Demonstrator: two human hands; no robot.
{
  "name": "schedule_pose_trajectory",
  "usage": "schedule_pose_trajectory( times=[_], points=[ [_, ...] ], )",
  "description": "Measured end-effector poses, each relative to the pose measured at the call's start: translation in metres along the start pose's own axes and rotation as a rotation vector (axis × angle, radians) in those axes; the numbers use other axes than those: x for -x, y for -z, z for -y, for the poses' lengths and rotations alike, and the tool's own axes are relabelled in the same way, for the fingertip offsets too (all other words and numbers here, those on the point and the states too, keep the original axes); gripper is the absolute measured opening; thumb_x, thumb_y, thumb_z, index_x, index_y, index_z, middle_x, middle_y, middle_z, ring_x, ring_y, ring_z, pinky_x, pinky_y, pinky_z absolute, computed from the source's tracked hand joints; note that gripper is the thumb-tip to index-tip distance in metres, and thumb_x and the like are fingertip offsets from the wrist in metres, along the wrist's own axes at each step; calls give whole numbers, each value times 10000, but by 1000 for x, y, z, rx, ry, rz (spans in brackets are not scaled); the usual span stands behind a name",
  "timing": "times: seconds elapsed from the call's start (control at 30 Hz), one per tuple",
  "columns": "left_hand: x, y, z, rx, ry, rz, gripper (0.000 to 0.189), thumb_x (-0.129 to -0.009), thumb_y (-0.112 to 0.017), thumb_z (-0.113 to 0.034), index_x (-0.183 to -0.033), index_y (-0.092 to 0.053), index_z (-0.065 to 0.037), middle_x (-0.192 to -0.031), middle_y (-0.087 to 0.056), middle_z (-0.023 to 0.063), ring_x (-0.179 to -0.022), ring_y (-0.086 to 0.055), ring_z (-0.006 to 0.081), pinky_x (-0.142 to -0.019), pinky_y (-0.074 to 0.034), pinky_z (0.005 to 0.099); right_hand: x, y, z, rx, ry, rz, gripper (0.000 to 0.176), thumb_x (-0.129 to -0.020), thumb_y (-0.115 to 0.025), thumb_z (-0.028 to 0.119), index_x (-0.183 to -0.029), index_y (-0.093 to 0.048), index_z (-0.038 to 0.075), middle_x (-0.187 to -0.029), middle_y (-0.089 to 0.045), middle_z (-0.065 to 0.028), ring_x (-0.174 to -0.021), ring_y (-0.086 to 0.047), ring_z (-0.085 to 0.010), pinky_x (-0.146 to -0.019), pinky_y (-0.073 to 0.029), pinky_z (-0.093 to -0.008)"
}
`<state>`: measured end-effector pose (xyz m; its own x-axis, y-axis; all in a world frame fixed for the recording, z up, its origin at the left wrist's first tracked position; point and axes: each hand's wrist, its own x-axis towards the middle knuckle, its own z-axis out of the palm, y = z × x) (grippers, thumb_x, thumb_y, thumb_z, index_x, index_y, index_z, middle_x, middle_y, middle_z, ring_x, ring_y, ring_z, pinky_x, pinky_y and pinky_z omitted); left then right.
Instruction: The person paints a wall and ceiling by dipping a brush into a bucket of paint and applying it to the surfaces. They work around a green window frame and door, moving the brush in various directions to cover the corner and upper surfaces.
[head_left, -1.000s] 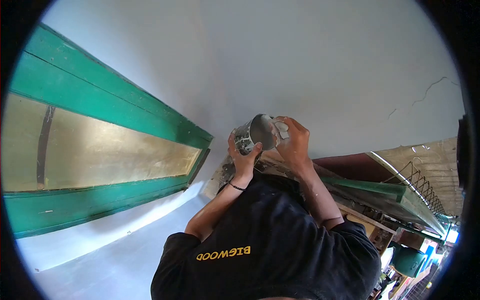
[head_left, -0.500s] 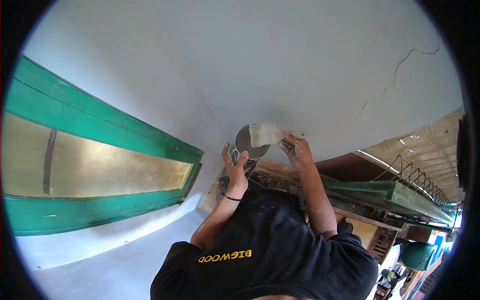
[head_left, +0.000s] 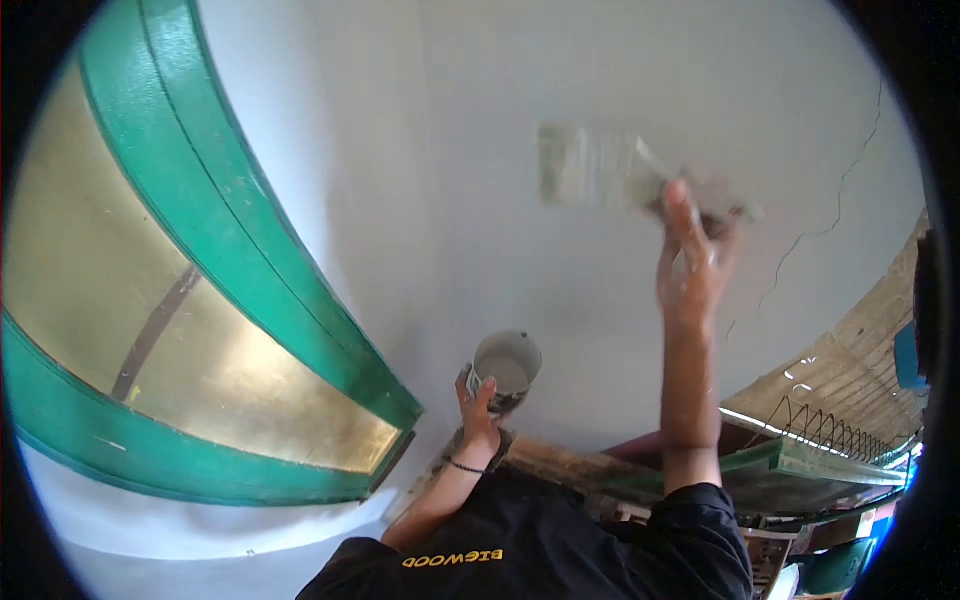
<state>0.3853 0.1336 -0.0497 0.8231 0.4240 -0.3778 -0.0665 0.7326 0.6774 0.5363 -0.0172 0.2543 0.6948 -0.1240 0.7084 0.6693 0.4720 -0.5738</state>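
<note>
My left hand [head_left: 480, 418] is wrapped round the side of a small paint bucket [head_left: 520, 348], thumb at the rim. Greyish-white paint shows inside it. Higher up and to the right, my right hand [head_left: 697, 240] grips the handle of a wide paintbrush [head_left: 590, 168], smeared by motion. The bristles point left and overlap the pale wall [head_left: 480, 240] in this view. White smudges mark the fingers and forearm of the right hand.
A green-framed window [head_left: 290, 290] with frosted glass lies to the left. Thin cracks [head_left: 800, 238] run down the wall at right. Below them stand a green ledge [head_left: 800, 462] and a coiled wire [head_left: 830, 425], beside a corrugated sheet [head_left: 850, 340].
My right hand has lifted the paintbrush from over the bucket, up and right onto the wall area. The bucket and left hand sit lower in view as the camera has tilted up.
</note>
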Motion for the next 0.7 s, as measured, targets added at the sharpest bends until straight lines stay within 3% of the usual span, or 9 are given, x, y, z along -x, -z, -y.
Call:
schedule_pose_trajectory(
  times=[0.13, 0.23, 0.33, 0.4, 0.5, 0.53, 0.6, 0.7],
  points=[
    [-5, 28, -7, 3, -11, 35, 959, -795, -831, -412, -1541, -243, -274, -1481, -414, 92, -1330, -463, 306, -993, -466, 587, -76, -85, 34, 462, 678, 159, 210, -856, -832, 89, -1005, -710, 5, -879, -727, -96, -812, -711, -175, -772, -588, -316],
    [-4, 38, -17, -34, -21, 38, 960, -798, -834, -392, -1546, -246, -267, -1476, -415, 95, -1325, -466, 301, -997, -474, 571, -107, -124, 35, 848, 1203, 434, 265, -805, -818, 49, -1043, -707, 85, -968, -731, -162, -878, -736, -243, -764, -603, -333],
    [-3, 47, -17, -30, -51, 26, 904, -829, -817, -350, -1540, -274, -213, -1450, -440, 115, -1314, -477, 286, -1010, -492, 502, -114, -133, 2, 1129, 1542, 697, 318, -775, -775, 69, -1068, -667, 128, -1067, -708, -209, -950, -727, -323, -773, -615, -369],
    [-13, 58, -11, -29, -90, 37, 881, -842, -808, -330, -1533, -284, -180, -1436, -453, 126, -1310, -482, 279, -1013, -499, 466, -87, -125, -22, 1264, 1484, 875, 260, -827, -713, 127, -1065, -611, 115, -1137, -686, -226, -1012, -716, -320, -783, -619, -386],
    [-23, 68, -9, -153, -97, 50, 966, -767, -801, -519, -1524, -253, -274, -1472, -409, 121, -1311, -494, 344, -877, -522, 583, -32, -99, -64, 1379, 1432, 1066, 264, -845, -723, 137, -1077, -618, 72, -1063, -701, -263, -999, -728, -331, -808, -623, -430],
    [-20, 65, -12, -96, -86, 44, 926, -794, -803, -454, -1519, -270, -237, -1443, -434, 123, -1295, -501, 316, -916, -519, 529, -17, -91, -76, 1363, 1446, 1122, 258, -844, -717, 128, -1075, -614, 76, -1026, -703, -268, -969, -736, -337, -797, -624, -445],
    [-9, 55, -24, 15, -65, 29, 847, -848, -806, -324, -1510, -303, -163, -1386, -484, 126, -1263, -515, 261, -996, -513, 423, 8, -81, -89, 1257, 1241, 1264, 251, -831, -721, 99, -1059, -621, 68, -1011, -710, -257, -913, -739, -352, -759, -620, -441],
    [-3, 52, -31, 0, -32, 11, 835, -852, -805, -324, -1506, -304, -192, -1381, -481, 115, -1250, -525, 264, -972, -527, 433, -2, -91, -91, 1130, 804, 1261, 255, -812, -687, 60, -1052, -609, 26, -907, -713, -231, -789, -719, -386, -689, -587, -484]
  ],
)
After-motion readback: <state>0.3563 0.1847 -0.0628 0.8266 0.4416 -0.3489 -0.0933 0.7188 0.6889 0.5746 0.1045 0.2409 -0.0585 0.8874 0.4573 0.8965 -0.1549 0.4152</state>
